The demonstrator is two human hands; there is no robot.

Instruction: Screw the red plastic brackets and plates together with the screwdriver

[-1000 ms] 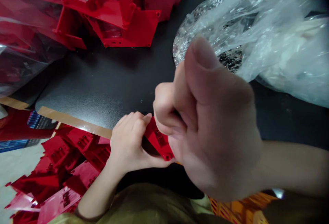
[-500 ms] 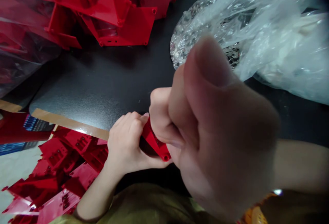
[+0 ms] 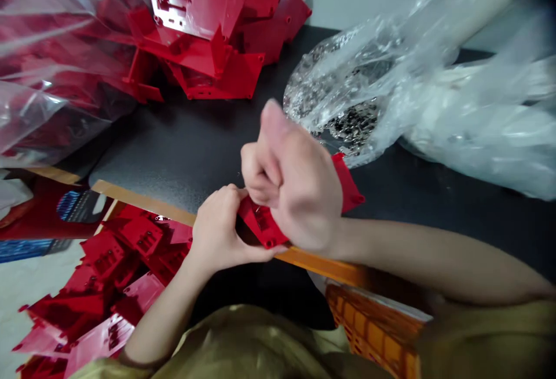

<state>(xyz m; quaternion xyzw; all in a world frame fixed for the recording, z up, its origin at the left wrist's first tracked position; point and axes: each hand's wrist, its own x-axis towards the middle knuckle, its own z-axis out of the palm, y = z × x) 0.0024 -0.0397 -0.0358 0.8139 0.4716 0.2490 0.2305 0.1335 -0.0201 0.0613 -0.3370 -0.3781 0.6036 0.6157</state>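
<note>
At the table's front edge, my left hand (image 3: 223, 219) is wrapped around the side of a red plastic panel (image 3: 266, 229), thumb along its near edge. Slots show in the panel's visible face. Above it hangs my right hand (image 3: 299, 188), closed in a fist with the thumb uppermost and slightly blurred. The fist covers much of the panel, and whatever its curled fingers may hold is hidden. More red plastic (image 3: 348, 185) shows to the right of the fist; I cannot tell whether it belongs to the same panel.
Red panels (image 3: 204, 2) are stacked at the back, beside a clear bag (image 3: 56, 77) of red parts. Small shiny metal pieces (image 3: 356, 127) lie in an open plastic bag at the right. More red panels (image 3: 99, 298) fill the lower left. An orange basket (image 3: 369, 327) stands below the table.
My right fist has dropped away from the camera toward the panel. My left hand keeps its hold. The view has shifted, showing more of the orange basket and the table's edge.
</note>
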